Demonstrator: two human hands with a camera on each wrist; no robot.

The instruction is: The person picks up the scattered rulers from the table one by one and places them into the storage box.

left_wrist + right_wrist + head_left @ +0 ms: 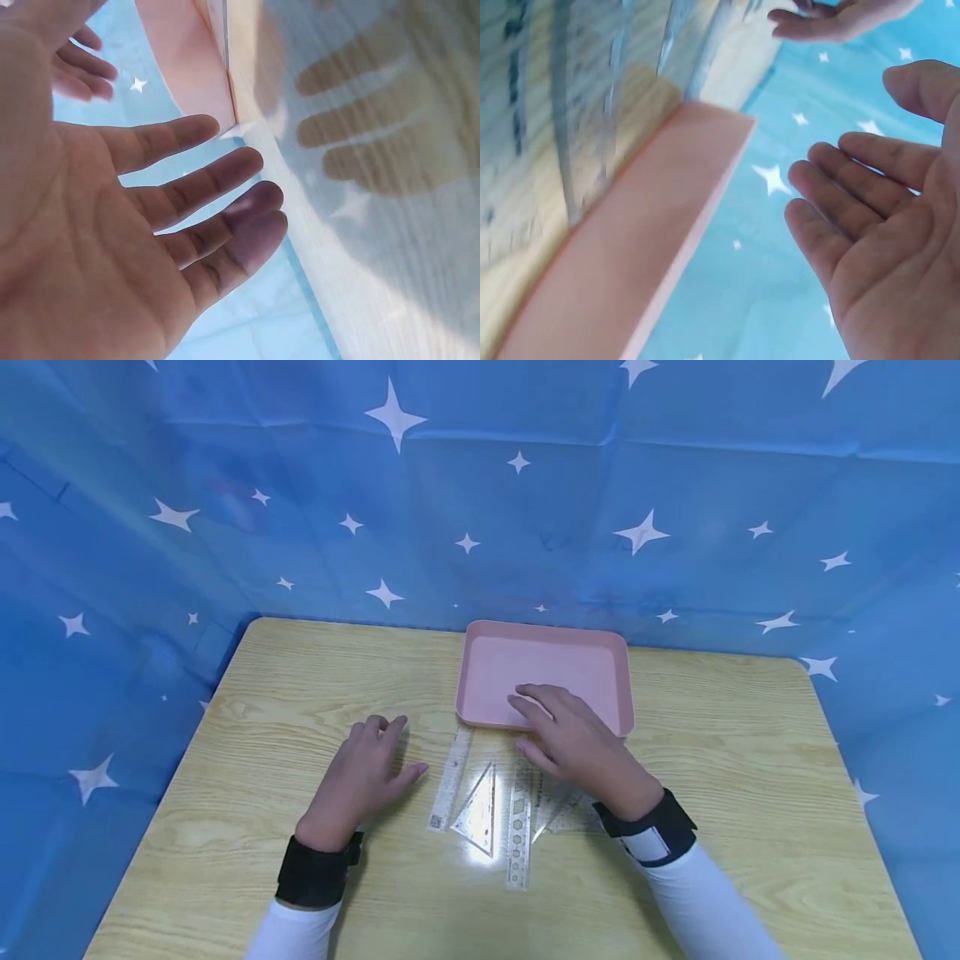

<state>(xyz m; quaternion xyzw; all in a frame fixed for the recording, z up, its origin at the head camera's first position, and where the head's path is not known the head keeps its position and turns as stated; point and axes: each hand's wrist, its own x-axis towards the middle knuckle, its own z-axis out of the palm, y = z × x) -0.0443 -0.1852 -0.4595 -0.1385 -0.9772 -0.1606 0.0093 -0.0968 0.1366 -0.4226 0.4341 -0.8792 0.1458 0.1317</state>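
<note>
Your left hand (362, 778) and right hand (576, 742) hang loosely spread, holding nothing; clear rulers (451, 781), lower centre, lie outside the pink tray (491, 670): work seems barely begun.

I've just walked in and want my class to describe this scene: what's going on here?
A person has both arms out over a wood-grain table, holding nothing. The right grip is open above the near edge of a pink tray; the left grip is open over the table, left of the tools. On the tray's near side lie a clear ruler, a clear triangle, a ruler with cut-outs and more clear pieces, partly hidden by the right grip.
</note>
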